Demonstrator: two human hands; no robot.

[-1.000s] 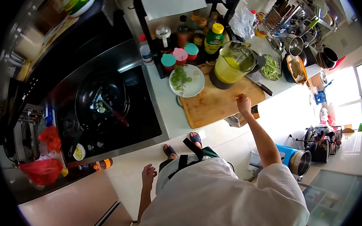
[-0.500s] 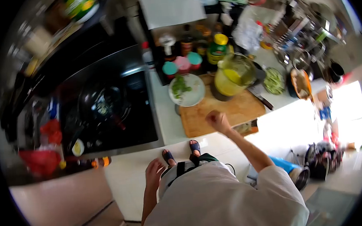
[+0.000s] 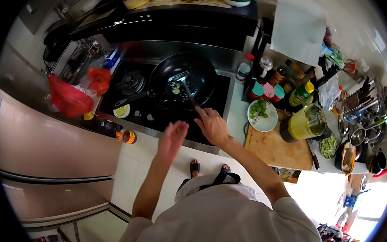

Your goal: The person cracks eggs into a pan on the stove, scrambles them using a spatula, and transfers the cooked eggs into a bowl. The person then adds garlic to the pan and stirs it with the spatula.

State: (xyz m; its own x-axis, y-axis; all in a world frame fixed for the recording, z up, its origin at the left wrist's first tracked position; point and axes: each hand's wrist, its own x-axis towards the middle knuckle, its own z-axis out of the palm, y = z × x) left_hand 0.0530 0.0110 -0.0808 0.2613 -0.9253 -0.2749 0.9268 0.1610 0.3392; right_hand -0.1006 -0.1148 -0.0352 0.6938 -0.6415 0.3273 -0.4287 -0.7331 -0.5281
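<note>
A black wok (image 3: 160, 81) sits on the stove, with small pale chopped pieces (image 3: 176, 87) in its bottom. A spatula (image 3: 183, 79) rests in it, its metal head among the pieces and its dark handle pointing toward me. My right hand (image 3: 214, 127) is at the handle's end, fingers stretched out and thumb apart; it looks open, and any contact with the handle is hard to make out. Over the stove's front edge my left hand (image 3: 172, 139) is raised, fingers extended, holding nothing. The wok's own handle (image 3: 132, 99) points left.
Left of the wok is a small dish of yellow pieces (image 3: 122, 111). To the right stand a plate of green leaves (image 3: 264, 124), a cutting board (image 3: 275, 147), a jug of yellow liquid (image 3: 302, 127) and a knife (image 3: 313, 156). A range hood (image 3: 174, 26) overhangs the stove.
My view has swung left, from the cutting board to the stove. My right hand has gone from above the board to the spatula handle and its fingers have opened. My left hand has risen.
</note>
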